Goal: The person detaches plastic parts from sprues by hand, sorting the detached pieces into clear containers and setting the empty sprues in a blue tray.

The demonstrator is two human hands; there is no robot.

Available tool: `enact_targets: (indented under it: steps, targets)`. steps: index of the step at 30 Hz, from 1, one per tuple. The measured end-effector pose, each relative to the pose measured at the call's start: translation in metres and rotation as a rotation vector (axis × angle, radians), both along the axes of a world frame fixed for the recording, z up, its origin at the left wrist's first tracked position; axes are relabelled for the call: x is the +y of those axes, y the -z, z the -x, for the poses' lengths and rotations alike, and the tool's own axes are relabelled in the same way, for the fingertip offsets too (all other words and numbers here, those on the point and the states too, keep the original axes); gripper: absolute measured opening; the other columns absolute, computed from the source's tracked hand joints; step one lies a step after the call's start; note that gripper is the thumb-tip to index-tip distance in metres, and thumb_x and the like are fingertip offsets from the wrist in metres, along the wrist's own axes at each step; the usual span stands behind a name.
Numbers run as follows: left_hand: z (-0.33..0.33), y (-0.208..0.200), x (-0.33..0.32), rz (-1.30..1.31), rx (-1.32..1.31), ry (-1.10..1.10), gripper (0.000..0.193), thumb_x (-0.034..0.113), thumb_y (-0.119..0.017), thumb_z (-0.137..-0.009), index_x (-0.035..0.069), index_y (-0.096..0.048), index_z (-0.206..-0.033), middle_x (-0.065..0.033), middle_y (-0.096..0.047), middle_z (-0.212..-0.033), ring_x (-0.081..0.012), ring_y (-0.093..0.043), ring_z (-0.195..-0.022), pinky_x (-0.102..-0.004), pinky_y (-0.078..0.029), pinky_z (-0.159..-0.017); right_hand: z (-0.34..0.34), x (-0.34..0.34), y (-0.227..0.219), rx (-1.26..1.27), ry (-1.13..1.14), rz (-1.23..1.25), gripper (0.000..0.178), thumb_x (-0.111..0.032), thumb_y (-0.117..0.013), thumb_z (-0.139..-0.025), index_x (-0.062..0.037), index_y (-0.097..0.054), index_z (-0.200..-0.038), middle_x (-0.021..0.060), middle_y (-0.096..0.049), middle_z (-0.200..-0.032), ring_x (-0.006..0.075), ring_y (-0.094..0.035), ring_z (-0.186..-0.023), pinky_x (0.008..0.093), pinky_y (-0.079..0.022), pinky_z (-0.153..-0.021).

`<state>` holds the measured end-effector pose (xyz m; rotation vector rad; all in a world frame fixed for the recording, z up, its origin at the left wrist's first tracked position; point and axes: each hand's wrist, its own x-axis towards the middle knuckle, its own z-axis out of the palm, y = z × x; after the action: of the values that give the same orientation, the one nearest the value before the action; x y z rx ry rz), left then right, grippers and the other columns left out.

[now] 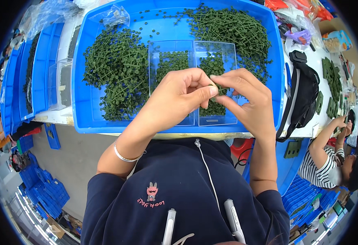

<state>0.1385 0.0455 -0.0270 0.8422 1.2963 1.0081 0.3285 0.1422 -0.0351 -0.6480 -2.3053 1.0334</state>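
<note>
My left hand (179, 98) and my right hand (246, 96) meet over two clear plastic boxes, fingertips pinched together. Between them is a small dark green plastic part (224, 91), mostly hidden by the fingers. Below my left hand, one clear box (153, 51) holds small green round-headed pieces. The other clear box (229, 116), under my right hand, contains more of them. Both boxes stand in a large blue tray (79, 81). Stemmed green plastic parts (115, 69) are heaped on its left side, and another green heap (232, 30) fills the far right.
A crumpled clear bag (115, 16) lies in the tray's far left corner. Left of the tray are blue bins (54, 61); at its right lies a black bag (305, 94). Flat green parts (331, 77) rest farther right, where a co-worker in stripes (320, 167) sits.
</note>
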Motion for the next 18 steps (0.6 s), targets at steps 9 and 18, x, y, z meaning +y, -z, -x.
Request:
enact_targets:
  steps: [9, 18]
  targets:
    - [-0.003, 0.000, 0.000, 0.012, -0.031, -0.007, 0.016, 0.019, -0.067, -0.102, 0.004, -0.064, -0.097, -0.0004, -0.062, -0.072, -0.0013, -0.043, -0.055, -0.0192, -0.032, -0.048, -0.002, -0.004, 0.003, 0.068, -0.017, -0.024, 0.040, 0.001, -0.083, -0.075, -0.0056, -0.076, -0.114, 0.0100, -0.070, -0.088, 0.0242, -0.068, -0.077, 0.0325, -0.055, -0.067]
    - [-0.009, -0.005, -0.005, -0.028, -0.108, -0.042, 0.015, 0.017, -0.068, -0.101, 0.003, -0.064, -0.098, -0.0017, -0.064, -0.073, -0.0018, -0.046, -0.055, -0.0186, -0.034, -0.048, -0.005, -0.009, 0.005, 0.218, 0.035, 0.333, 0.049, 0.004, -0.082, -0.078, -0.0071, -0.074, -0.124, 0.0030, -0.069, -0.086, 0.0100, -0.064, -0.076, 0.0255, -0.052, -0.067]
